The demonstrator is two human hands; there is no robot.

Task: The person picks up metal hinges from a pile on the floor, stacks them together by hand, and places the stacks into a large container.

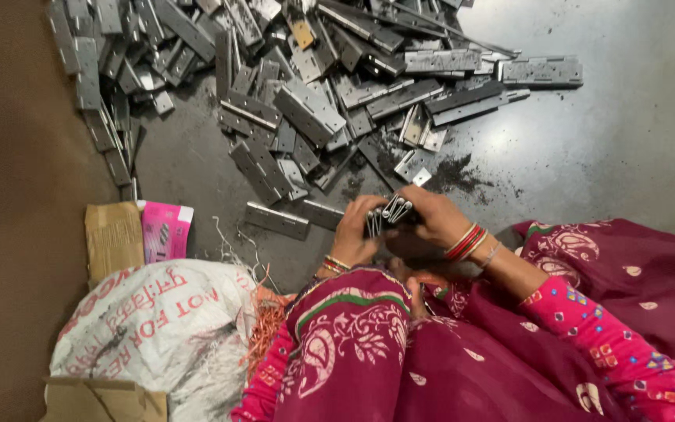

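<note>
A dark floor point(626, 148) fills the view, and from ten to one o'clock a broad heap of grey metal hinges point(298, 86) spreads across it. At seven o'clock lies a white printed sack point(150, 328), with a flattened cardboard piece point(113, 238) and a pink packet point(164, 230) just above it. A lone hinge point(276, 220) rests on the floor just left of the hands. Near centre, the left hand point(353, 234) and the right hand point(431, 215) meet around a small stack of hinges point(388, 215); each grip is curled closed on the stack, held edge-up above the maroon-draped lap.
</note>
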